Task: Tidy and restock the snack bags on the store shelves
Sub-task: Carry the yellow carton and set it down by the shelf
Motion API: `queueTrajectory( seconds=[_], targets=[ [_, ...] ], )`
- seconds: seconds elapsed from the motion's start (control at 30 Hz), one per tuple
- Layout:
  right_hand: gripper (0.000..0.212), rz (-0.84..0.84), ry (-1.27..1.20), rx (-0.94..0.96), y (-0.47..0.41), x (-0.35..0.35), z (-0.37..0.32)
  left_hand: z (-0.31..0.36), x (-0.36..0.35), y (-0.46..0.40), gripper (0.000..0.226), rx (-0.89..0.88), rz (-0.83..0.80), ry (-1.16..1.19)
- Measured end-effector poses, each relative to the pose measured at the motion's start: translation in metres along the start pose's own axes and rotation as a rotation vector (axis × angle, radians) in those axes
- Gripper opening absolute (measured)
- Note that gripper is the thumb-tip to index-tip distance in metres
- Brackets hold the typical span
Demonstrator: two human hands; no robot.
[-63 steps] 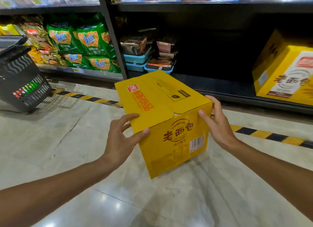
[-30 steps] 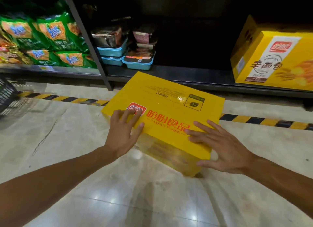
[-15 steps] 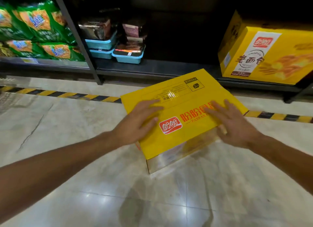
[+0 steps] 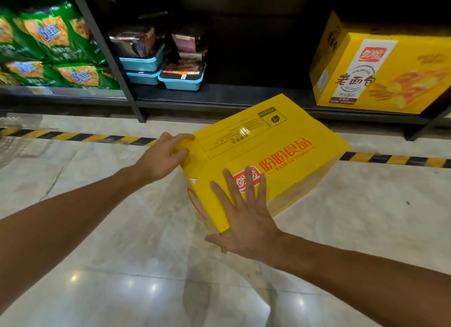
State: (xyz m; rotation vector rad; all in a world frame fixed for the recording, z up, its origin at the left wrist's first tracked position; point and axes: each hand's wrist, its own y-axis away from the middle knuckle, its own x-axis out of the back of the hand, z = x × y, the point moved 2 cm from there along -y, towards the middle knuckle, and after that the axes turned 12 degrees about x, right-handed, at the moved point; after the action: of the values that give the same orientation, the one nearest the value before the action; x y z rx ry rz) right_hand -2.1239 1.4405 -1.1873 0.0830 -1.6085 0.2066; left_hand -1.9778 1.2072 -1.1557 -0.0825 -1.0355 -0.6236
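A yellow carton [image 4: 266,153] sits on the tiled floor [image 4: 122,253]; left hand [image 4: 163,155] grips its 9 o'clock corner, right hand [image 4: 246,219] presses flat, fingers spread. Green snack bags [image 4: 56,48] at 10 o'clock, blue trays [image 4: 180,79] at 12, another yellow box [image 4: 380,72] at 2.

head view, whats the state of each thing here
yellow carton: on the floor, flaps closed
left hand: fingers curled over the carton's far-left corner
right hand: flat, fingers spread on the carton's top
second yellow carton: closed, on the bottom shelf
blue trays: stacked on the shelf
green snack bags: shelved, sealed
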Motion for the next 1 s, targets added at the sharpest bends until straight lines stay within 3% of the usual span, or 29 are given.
queueTrajectory(
  seconds=[0.2, 0.3, 0.37, 0.7, 0.8, 0.93, 1.0],
  targets=[
    [0.098, 0.137, -0.035, 0.281, 0.040, 0.013, 0.052, -0.025, -0.010, 0.036, 0.074, -0.143, -0.118, 0.005],
    [0.095, 0.240, -0.153, 0.181, 0.069, 0.016, 0.081, -0.016, -0.026, 0.037, 0.102, -0.193, -0.276, -0.025],
    [0.098, 0.256, -0.197, 0.071, 0.085, 0.015, 0.095, -0.005, -0.032, 0.034, 0.109, -0.230, -0.300, 0.010],
    [0.062, 0.433, -0.371, 0.081, 0.113, 0.054, 0.147, 0.052, -0.032, 0.050, 0.089, -0.266, -0.135, 0.295],
    [0.053, 0.565, -0.529, -0.046, 0.103, 0.079, 0.162, 0.077, -0.009, 0.045, 0.081, -0.282, -0.030, 0.369],
    [0.048, 0.861, -0.752, -0.329, 0.064, 0.121, 0.188, 0.113, 0.016, 0.026, 0.062, -0.232, 0.112, 0.573],
    [0.047, 0.910, -0.772, -0.390, 0.045, 0.131, 0.206, 0.130, 0.016, 0.016, 0.059, -0.190, 0.173, 0.620]
  ],
)
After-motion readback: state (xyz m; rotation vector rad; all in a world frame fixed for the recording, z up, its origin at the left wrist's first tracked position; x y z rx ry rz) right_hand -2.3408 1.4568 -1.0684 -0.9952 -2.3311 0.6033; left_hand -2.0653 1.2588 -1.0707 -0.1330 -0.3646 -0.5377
